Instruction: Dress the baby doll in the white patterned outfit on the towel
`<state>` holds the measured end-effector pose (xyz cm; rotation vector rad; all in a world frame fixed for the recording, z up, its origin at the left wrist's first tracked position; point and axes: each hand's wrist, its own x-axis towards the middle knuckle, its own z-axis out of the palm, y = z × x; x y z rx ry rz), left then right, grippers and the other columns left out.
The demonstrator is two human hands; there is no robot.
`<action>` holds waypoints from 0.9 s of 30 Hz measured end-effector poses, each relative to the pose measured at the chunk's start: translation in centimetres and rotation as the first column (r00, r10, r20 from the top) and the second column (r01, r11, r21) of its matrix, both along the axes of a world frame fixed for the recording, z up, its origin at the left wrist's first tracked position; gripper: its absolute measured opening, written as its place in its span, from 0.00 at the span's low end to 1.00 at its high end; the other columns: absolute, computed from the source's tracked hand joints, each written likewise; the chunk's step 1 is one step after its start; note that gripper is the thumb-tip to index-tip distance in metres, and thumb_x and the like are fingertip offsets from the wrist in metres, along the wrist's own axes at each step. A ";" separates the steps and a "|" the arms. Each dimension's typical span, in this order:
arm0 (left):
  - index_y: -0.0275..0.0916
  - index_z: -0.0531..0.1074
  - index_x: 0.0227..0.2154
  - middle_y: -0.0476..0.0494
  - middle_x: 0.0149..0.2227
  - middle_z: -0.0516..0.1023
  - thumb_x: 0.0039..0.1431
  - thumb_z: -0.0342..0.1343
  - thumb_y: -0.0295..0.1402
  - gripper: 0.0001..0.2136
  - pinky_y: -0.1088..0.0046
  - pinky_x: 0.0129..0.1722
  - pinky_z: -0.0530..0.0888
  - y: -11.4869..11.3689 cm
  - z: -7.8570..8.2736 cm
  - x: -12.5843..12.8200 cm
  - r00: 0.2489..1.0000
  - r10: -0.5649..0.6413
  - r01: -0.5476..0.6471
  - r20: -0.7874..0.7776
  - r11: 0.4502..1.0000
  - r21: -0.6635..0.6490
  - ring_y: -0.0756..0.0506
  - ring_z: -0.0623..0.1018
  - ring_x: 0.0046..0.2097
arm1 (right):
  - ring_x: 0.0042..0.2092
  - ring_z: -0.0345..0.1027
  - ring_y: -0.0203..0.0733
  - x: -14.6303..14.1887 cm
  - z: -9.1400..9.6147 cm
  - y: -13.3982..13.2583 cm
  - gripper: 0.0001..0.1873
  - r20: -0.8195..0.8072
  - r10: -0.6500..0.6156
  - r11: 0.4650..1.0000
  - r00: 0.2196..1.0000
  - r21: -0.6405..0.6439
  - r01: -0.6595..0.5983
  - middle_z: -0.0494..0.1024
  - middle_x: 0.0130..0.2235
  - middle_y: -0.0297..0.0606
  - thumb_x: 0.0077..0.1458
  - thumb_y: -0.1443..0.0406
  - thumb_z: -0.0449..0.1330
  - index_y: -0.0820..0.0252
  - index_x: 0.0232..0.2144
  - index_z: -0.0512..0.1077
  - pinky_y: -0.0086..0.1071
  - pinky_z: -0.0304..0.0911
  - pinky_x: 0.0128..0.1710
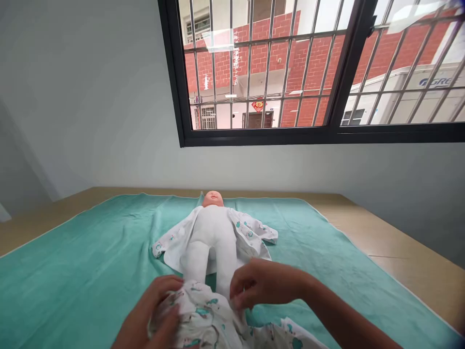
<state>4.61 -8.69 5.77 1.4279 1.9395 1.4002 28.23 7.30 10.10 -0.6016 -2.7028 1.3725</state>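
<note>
A baby doll with a white cloth body lies on its back, its head at the far end and its legs toward me. It wears an unfastened white printed baby shirt, spread out at both sides. White baby pants with green prints are bunched over the lower end of the legs. My left hand grips the pants at their left side, thumb and fingers around the cloth. At the doll's other leg, my right hand has its fingers curled closed on the pants' edge; its fingertips are partly hidden.
A green cloth is spread under the doll on a wooden table. Behind the table stands a grey wall with a black-framed, barred window. One pants leg trails toward the lower right.
</note>
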 end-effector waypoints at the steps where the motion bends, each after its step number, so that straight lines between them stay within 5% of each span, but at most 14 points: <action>1: 0.48 0.76 0.42 0.46 0.49 0.78 0.53 0.58 0.42 0.13 0.68 0.51 0.74 0.5 0.0 0.6 0.985 -0.106 0.107 -0.133 0.994 0.007 0.39 0.76 0.51 | 0.33 0.71 0.35 0.2 -0.2 0.3 0.14 0.020 0.039 0.999 0.999 -0.008 -0.039 0.80 0.33 0.30 0.52 0.55 0.64 0.53 0.38 0.78 0.26 0.61 0.32; 3: 0.48 0.76 0.45 0.44 0.51 0.78 0.48 0.61 0.38 0.18 0.65 0.54 0.70 1.6 0.3 2.0 0.864 -0.310 0.310 -0.397 0.948 -0.064 0.37 0.74 0.53 | 0.31 0.69 0.33 -0.1 -1.0 0.4 0.14 0.053 0.120 0.993 0.991 -0.003 -0.120 0.78 0.31 0.26 0.47 0.55 0.67 0.54 0.36 0.78 0.24 0.60 0.31; 5: 0.47 0.74 0.48 0.42 0.49 0.78 0.43 0.62 0.29 0.24 0.63 0.52 0.69 2.5 0.7 3.0 0.714 -0.412 0.364 -0.567 0.909 -0.202 0.36 0.74 0.51 | 0.27 0.65 0.30 -0.7 -1.8 0.2 0.13 0.091 0.197 0.978 0.976 0.052 -0.202 0.75 0.26 0.24 0.45 0.56 0.69 0.57 0.29 0.76 0.23 0.57 0.28; 7: 0.45 0.75 0.43 0.43 0.43 0.79 0.40 0.56 0.21 0.24 0.65 0.45 0.70 2.9 1.1 3.5 0.616 -0.402 0.310 -0.677 0.914 -0.261 0.39 0.75 0.45 | 0.26 0.63 0.29 -1.2 -2.0 -0.2 0.14 0.069 0.276 0.953 0.959 0.107 -0.283 0.71 0.24 0.24 0.45 0.56 0.69 0.59 0.24 0.73 0.23 0.57 0.28; 9: 0.43 0.74 0.34 0.46 0.35 0.77 0.42 0.52 0.19 0.17 0.70 0.38 0.68 3.0 1.3 3.5 0.578 -0.320 0.281 -0.750 0.942 -0.185 0.43 0.74 0.38 | 0.32 0.67 0.32 -1.3 -1.4 -0.4 0.14 -0.084 0.341 0.939 0.936 0.086 -0.334 0.73 0.29 0.27 0.46 0.56 0.68 0.60 0.23 0.72 0.25 0.61 0.35; 13: 0.43 0.64 0.25 0.51 0.26 0.69 0.55 0.52 0.27 0.06 0.75 0.30 0.64 2.6 1.3 2.8 0.766 -0.071 0.204 -0.639 0.970 0.136 0.49 0.69 0.28 | 0.50 0.68 0.42 -1.3 -0.6 -1.0 0.15 -0.390 0.254 0.870 0.885 -0.307 -0.385 0.75 0.46 0.40 0.52 0.56 0.63 0.62 0.24 0.71 0.32 0.62 0.49; 17: 0.43 0.60 0.23 0.53 0.26 0.67 0.57 0.53 0.31 0.09 0.76 0.27 0.64 2.3 1.4 3.0 0.912 0.024 0.059 -0.409 0.980 0.188 0.51 0.66 0.24 | 0.38 0.72 0.37 -2.8 -2.6 -2.0 0.13 -0.361 -0.039 0.746 0.932 -0.631 -0.213 0.77 0.41 0.39 0.50 0.59 0.66 0.62 0.33 0.69 0.27 0.64 0.34; 21: 0.44 0.64 0.26 0.53 0.25 0.68 0.55 0.53 0.34 0.05 0.76 0.25 0.64 2.3 1.6 3.6 0.944 0.016 0.038 -0.330 0.987 0.155 0.50 0.67 0.24 | 0.29 0.67 0.32 -3.9 -4.4 -3.2 0.27 -0.210 0.012 0.787 0.978 -0.601 -0.139 0.73 0.29 0.26 0.35 0.66 0.73 0.58 0.40 0.69 0.24 0.62 0.28; 25: 0.44 0.69 0.31 0.51 0.29 0.74 0.54 0.53 0.33 0.02 0.74 0.32 0.70 2.3 1.4 3.7 0.935 -0.068 0.080 -0.348 0.997 0.020 0.47 0.74 0.30 | 0.26 0.61 0.29 -3.7 -3.9 -3.4 0.10 -0.142 -0.045 0.912 0.989 -0.409 -0.017 0.69 0.24 0.25 0.40 0.67 0.68 0.61 0.26 0.70 0.22 0.55 0.25; 27: 0.43 0.72 0.40 0.46 0.37 0.78 0.53 0.54 0.33 0.10 0.71 0.38 0.73 2.3 0.9 3.6 0.924 -0.152 0.138 -0.351 0.988 -0.064 0.43 0.77 0.38 | 0.25 0.58 0.29 -3.6 -3.5 -3.1 0.06 -0.205 -0.153 0.917 0.967 -0.394 0.062 0.67 0.23 0.25 0.45 0.68 0.63 0.61 0.24 0.68 0.22 0.52 0.24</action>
